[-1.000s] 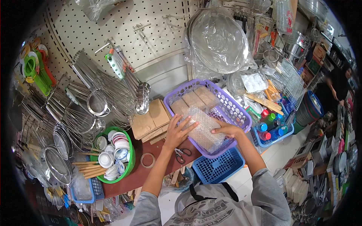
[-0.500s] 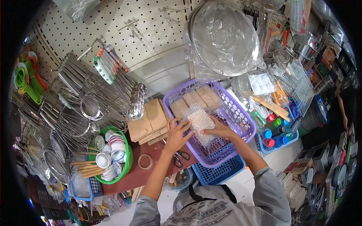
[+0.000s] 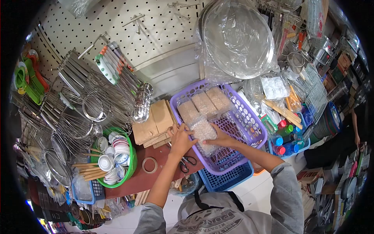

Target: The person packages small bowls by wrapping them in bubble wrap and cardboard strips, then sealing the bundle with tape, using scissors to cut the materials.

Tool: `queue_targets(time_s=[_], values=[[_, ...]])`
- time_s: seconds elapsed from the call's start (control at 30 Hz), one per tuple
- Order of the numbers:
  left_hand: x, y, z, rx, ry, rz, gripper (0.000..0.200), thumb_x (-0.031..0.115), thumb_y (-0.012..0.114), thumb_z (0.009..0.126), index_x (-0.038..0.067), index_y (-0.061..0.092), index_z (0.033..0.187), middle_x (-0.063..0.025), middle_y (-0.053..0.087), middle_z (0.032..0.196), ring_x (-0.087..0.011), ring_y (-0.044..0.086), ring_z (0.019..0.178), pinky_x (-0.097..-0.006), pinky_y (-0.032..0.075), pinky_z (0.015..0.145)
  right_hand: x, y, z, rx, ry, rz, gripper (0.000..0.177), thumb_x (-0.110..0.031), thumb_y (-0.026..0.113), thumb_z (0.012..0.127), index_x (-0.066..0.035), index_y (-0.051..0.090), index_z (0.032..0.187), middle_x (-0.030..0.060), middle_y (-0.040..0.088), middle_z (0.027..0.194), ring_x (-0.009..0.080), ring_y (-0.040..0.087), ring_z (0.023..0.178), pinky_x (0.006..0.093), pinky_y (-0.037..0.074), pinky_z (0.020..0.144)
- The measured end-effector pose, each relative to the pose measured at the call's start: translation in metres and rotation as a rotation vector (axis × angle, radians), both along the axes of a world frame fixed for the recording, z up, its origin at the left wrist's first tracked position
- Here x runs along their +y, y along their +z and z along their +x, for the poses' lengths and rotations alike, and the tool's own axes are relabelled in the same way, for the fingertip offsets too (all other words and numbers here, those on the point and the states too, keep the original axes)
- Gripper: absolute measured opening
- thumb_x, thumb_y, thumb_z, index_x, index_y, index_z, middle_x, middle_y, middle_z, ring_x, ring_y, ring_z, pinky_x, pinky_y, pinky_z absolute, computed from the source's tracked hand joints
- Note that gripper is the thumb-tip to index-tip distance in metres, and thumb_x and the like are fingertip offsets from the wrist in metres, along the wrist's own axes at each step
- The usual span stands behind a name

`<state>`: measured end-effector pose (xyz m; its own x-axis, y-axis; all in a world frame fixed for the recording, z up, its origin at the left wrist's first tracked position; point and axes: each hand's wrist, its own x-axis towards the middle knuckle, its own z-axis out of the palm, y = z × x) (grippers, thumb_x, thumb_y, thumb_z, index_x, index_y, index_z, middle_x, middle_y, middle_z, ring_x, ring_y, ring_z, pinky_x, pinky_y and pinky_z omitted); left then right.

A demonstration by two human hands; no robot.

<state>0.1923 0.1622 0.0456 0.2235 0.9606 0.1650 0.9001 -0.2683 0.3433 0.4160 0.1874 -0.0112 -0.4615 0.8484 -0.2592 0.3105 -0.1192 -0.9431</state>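
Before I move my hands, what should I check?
1. Right hand on the bubble-wrapped brown block: ok, its thumb is on top.
2. Left hand clear of the scissors with black handles: ok, they lie beyond the wrist, outside the purple plastic basket.
3. Other three wrapped brown blocks in a row: ok, at the basket's far side.
4. Space in the basket: ok, bare bottom shows right of your block.
5. Scissor blades closed: cannot tell, your arm is in the way.
6. Basket steady underneath: cannot tell, its underside is hidden.
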Motion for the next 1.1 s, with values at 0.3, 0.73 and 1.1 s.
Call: queue_targets(time_s=[0.3,0.73,1.1], values=[[0.011,0.002,0.014,0.285,0.086,-0.104,0.041,0.04,0.085,0.059,0.016,0.078,0.092,-0.0065,0.059,0.114,-0.0305,0.04,0.122,-0.0591,0.017,0.108,0.009,-0.027,-0.013,-0.041,0.05,-0.006,0.118,-0.048,0.083,0.074,-0.002,0.008,0.153,0.0238,0.028,0.149,0.032,0.031,0.139,0.0387,0.028,0.115],[0.013,-0.002,0.027,0.322,0.121,-0.129,0.051,0.045,0.086,0.057,0.013,0.077,0.095,-0.0054,0.067,0.108,-0.0337,0.04,0.125,-0.0646,0.009,0.11,0.01,-0.039,-0.013,-0.081,0.066,0.12,0.123,-0.055,0.081,0.071,0.002,0.006,0.151,0.0336,0.029,0.147,0.0409,0.03,0.14,0.0442,0.026,0.116],[0.009,0.002,0.032,0.361,0.064,-0.25,0.068,0.052,0.079,0.062,0.006,0.071,0.112,-0.011,0.056,0.125,-0.0426,0.024,0.137,-0.0669,0.002,0.112,0.017,-0.02,-0.007,-0.429,0.181,0.144,0.123,-0.075,0.064,0.073,-0.003,0.006,0.154,0.0353,0.027,0.149,0.0457,0.036,0.136,0.0453,0.034,0.112]])
